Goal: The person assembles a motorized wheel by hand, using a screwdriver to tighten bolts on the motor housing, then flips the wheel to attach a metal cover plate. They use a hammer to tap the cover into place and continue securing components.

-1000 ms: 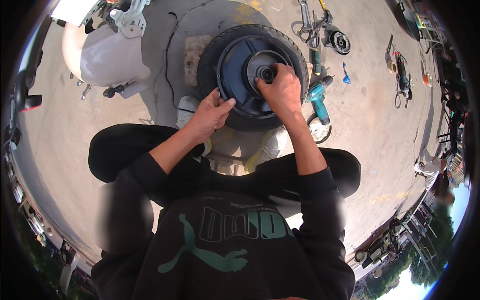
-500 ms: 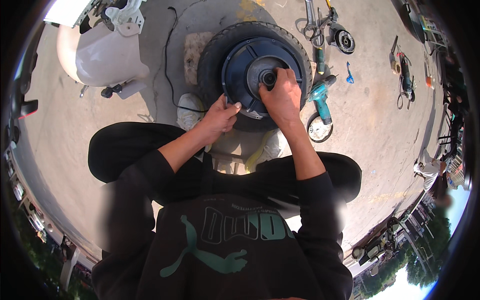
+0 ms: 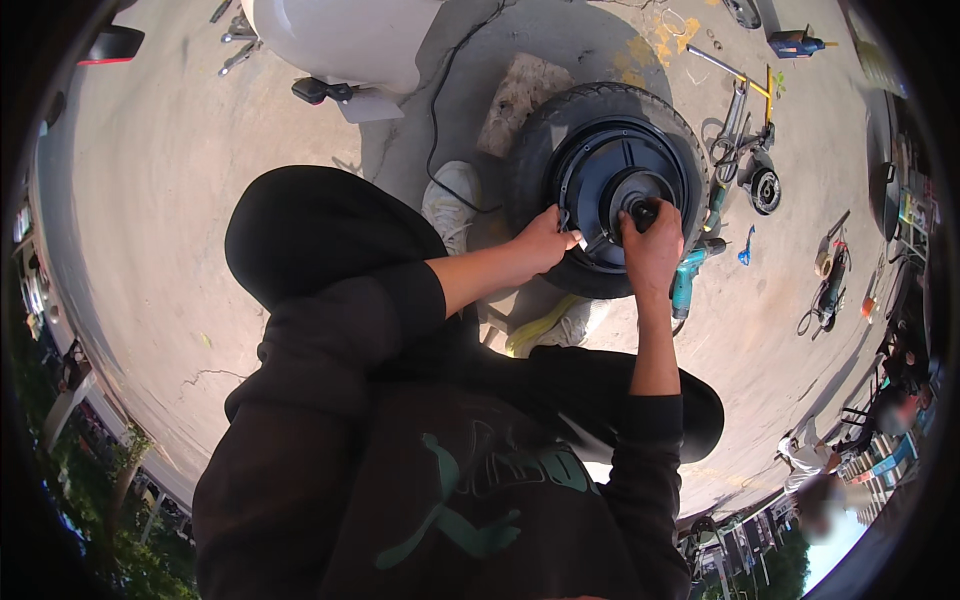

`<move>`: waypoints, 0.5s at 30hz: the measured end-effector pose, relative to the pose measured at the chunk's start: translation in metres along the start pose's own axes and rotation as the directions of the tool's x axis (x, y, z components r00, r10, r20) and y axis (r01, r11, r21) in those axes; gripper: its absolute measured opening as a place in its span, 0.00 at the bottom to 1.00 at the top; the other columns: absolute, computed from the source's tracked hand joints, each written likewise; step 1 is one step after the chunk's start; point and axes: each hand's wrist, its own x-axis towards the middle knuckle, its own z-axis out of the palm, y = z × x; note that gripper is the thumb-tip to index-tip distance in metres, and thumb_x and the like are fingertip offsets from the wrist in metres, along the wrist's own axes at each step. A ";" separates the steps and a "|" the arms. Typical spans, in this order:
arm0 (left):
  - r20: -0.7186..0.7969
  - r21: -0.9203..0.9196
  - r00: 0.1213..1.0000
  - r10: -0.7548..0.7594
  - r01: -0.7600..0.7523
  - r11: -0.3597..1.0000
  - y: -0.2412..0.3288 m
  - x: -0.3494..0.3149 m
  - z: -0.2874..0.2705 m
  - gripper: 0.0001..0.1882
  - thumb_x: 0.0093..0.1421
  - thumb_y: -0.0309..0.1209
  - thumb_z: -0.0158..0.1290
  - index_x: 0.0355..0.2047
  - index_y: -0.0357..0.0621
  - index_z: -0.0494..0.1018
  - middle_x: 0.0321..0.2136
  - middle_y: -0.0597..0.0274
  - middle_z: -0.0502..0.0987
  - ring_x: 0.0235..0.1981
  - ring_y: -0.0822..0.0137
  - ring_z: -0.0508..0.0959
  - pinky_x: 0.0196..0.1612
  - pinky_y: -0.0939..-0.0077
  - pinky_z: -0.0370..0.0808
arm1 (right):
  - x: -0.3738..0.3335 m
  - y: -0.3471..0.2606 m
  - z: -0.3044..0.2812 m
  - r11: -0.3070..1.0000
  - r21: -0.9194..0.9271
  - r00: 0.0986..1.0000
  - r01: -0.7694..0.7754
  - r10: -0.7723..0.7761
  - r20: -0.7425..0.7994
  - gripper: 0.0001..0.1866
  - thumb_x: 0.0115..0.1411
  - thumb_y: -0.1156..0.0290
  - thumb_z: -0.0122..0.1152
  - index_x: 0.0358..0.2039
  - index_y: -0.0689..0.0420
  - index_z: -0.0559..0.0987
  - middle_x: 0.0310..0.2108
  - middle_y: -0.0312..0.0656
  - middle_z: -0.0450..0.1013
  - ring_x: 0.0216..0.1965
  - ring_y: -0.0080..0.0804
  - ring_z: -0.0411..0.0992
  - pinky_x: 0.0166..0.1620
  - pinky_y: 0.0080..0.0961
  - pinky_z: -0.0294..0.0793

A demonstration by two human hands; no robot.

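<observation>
A black wheel with a knobbly tyre lies flat on the ground in front of me, its dark round hub cover facing up. My right hand curls over the hub's centre, fingers and thumb closed around a dark ring-shaped piece there. The palm partly hides that piece. At the hub cover's near left edge, my left hand is closed, its thumb pointing toward the centre and its fingers gripping the rim. Whether a small part also sits in those fingers, I cannot make out.
A teal cordless drill lies right of the tyre. Beyond it are scissors, a black round part, a blue scrap and a grinder-like tool. A rough block touches the tyre's far left; a black cable runs nearby.
The view has swung, so the wheel and tools appear farther right. Both hands stay at the hub, the right at its centre and the left at the cover's edge.
</observation>
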 end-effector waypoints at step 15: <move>-0.177 0.486 0.976 0.127 -0.026 0.873 -0.028 0.030 -0.004 0.32 0.72 0.54 0.45 0.36 0.32 0.79 0.34 0.47 0.86 0.42 0.51 0.84 0.47 0.61 0.76 | 0.001 -0.005 0.013 0.999 -0.004 0.997 -0.035 0.035 -0.066 0.24 0.49 0.67 0.74 0.46 0.63 0.80 0.45 0.52 0.78 0.46 0.52 0.78 0.51 0.41 0.77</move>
